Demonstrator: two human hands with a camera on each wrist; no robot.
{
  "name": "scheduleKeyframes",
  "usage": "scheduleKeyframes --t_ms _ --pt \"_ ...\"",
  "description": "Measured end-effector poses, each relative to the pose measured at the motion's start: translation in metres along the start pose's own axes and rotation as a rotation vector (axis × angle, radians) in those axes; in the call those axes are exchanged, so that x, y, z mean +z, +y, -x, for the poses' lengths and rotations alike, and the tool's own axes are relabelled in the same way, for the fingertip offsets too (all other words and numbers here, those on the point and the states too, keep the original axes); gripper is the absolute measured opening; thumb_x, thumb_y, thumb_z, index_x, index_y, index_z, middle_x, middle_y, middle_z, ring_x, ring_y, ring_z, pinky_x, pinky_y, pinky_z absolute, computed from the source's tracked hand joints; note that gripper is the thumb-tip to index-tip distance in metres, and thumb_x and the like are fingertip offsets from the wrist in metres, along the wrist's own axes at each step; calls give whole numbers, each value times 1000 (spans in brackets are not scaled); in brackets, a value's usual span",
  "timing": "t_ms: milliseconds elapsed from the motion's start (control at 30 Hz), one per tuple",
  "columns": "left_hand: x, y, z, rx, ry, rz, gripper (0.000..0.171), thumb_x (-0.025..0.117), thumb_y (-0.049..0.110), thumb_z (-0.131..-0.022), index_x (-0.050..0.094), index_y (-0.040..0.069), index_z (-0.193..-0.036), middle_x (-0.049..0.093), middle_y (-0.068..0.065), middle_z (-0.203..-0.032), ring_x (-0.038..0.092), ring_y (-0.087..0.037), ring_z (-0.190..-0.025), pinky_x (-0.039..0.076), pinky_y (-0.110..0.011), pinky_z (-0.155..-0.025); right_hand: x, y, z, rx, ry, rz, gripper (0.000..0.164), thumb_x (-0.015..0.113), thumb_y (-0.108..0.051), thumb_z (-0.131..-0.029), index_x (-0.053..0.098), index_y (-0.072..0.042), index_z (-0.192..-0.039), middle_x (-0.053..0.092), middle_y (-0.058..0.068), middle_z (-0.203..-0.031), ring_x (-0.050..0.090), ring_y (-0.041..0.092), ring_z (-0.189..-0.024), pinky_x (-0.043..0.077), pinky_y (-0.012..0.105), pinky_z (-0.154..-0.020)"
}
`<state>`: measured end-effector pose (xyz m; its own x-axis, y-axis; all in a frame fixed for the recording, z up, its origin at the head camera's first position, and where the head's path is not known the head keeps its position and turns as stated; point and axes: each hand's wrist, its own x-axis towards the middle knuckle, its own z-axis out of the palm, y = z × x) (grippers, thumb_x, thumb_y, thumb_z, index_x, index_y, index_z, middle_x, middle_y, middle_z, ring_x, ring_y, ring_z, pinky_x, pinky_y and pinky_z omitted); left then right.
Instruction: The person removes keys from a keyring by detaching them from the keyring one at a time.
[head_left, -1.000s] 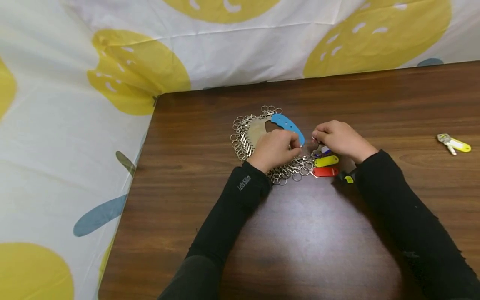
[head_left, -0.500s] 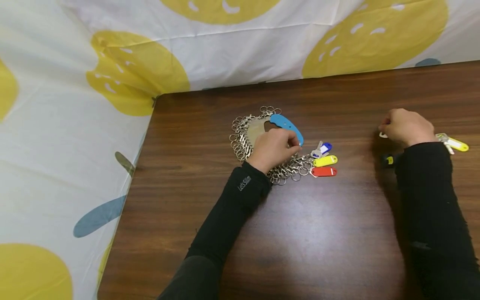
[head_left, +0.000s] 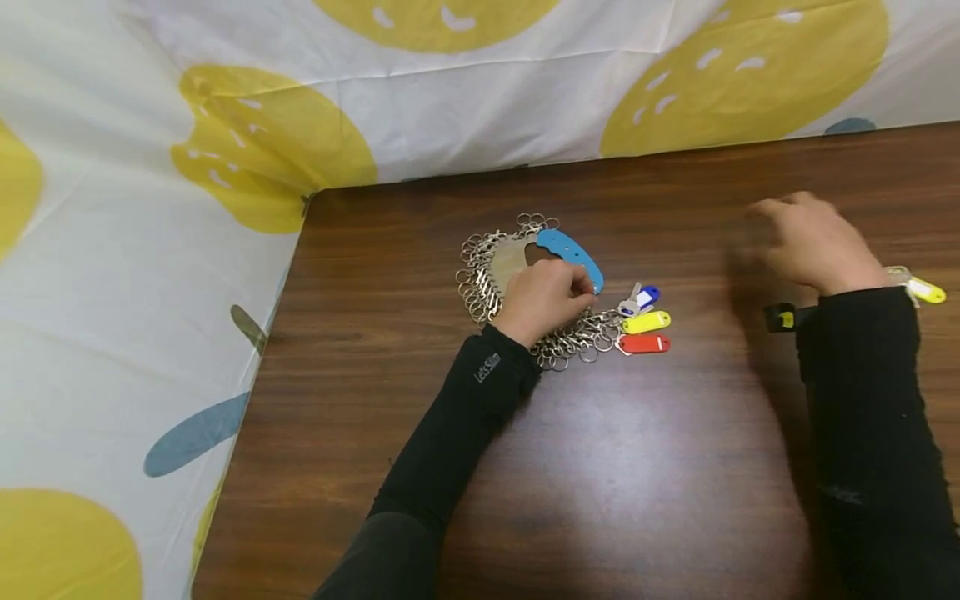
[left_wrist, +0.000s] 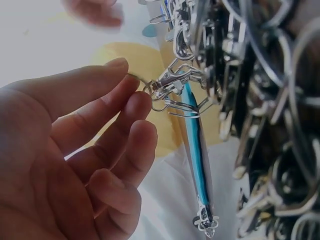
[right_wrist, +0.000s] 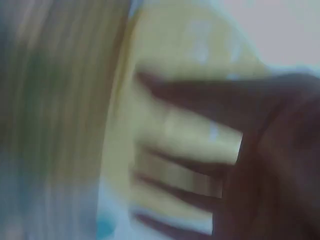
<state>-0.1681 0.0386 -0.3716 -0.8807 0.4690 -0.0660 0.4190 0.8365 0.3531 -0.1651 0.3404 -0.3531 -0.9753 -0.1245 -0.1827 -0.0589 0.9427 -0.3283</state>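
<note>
My left hand [head_left: 543,300] reaches over a metal key holder [head_left: 508,260] with a blue handle [head_left: 576,255], edged by many snap clips and rings. In the left wrist view, its thumb and index finger pinch a small split ring [left_wrist: 142,82] hanging from a clip. Beside that hand lie a blue key tag [head_left: 649,295] with a silver key [head_left: 632,302], a yellow key tag [head_left: 648,322] and a red key tag [head_left: 645,343]. My right hand [head_left: 821,246], blurred, is over the table to the right, fingers spread, nothing seen between them.
A yellow-tagged key [head_left: 926,290] lies far right, partly behind the right wrist. The brown wooden table [head_left: 615,467] meets a white curtain [head_left: 480,108] with yellow fruit print at the back and left.
My right hand has moved from beside the key holder to the right; its fingers have spread, and the small white thing at its fingertips is out of sight. The left hand stays in place.
</note>
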Motion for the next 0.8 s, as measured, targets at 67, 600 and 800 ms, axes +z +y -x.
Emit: scheduleKeyframes --t_ms 67,600,800 --pt "0 0 -1 -5 -4 -5 12 65 36 -89 71 27 -94 71 12 -91 63 -6 -79 48 -27 -67 8 -28 -7 -241 -15 -18 52 64 -17 -90 46 0 -136 44 31 -134 41 50 -122 35 63 -96" --pt "1 7 -3 22 -25 25 15 65 35 -89 70 27 -101 69 11 -96 62 -5 -85 49 -27 -69 58 -80 -17 -478 -107 -44 17 72 -10 -81 56 -11 -78 50 5 -79 45 18 -73 35 31 -66" --pt "3 8 -4 55 -50 -5 19 65 37 -88 69 27 -104 68 10 -94 62 -6 -84 49 -28 -69 56 -81 -20 -482 -84 -121 17 70 -8 -84 53 -8 -81 49 3 -73 45 15 -67 37 28 -61"
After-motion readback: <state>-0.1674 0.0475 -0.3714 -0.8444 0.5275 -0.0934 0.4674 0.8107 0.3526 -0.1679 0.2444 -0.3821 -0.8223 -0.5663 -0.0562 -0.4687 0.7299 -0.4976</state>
